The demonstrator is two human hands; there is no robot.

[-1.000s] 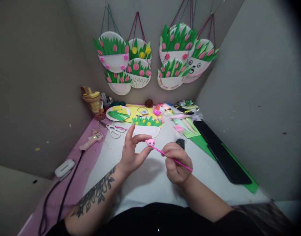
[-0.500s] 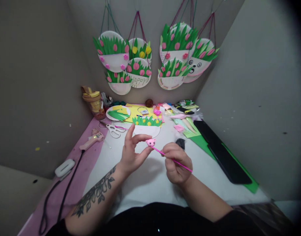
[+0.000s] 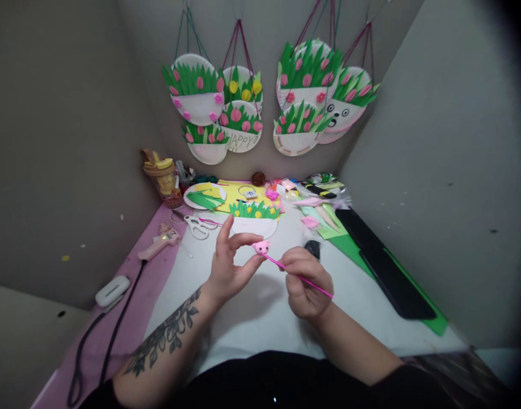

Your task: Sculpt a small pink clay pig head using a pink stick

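Note:
Between the thumb and index finger of my left hand [image 3: 231,264] is a small pink clay pig head [image 3: 261,247] with dark eyes. The other fingers of that hand point upward. My right hand [image 3: 307,282] is closed around a thin magenta stick [image 3: 315,286]. The stick's far tip reaches the lower edge of the pig head and seems to touch it. Both hands are held above the white table cover [image 3: 247,324]. Behind them lies a paper-plate basket [image 3: 252,226] with green paper grass and yellow flowers.
On the left are a pink glue gun [image 3: 160,243], scissors [image 3: 196,226], a white case [image 3: 112,291] and a cup [image 3: 162,177]. Clay packs [image 3: 324,213] and a black flat object [image 3: 392,272] lie to the right. Paper-plate baskets [image 3: 196,108] hang on the wall.
Almost nothing differs. The pig head appears turned very slightly, while both hands and the stick keep their places.

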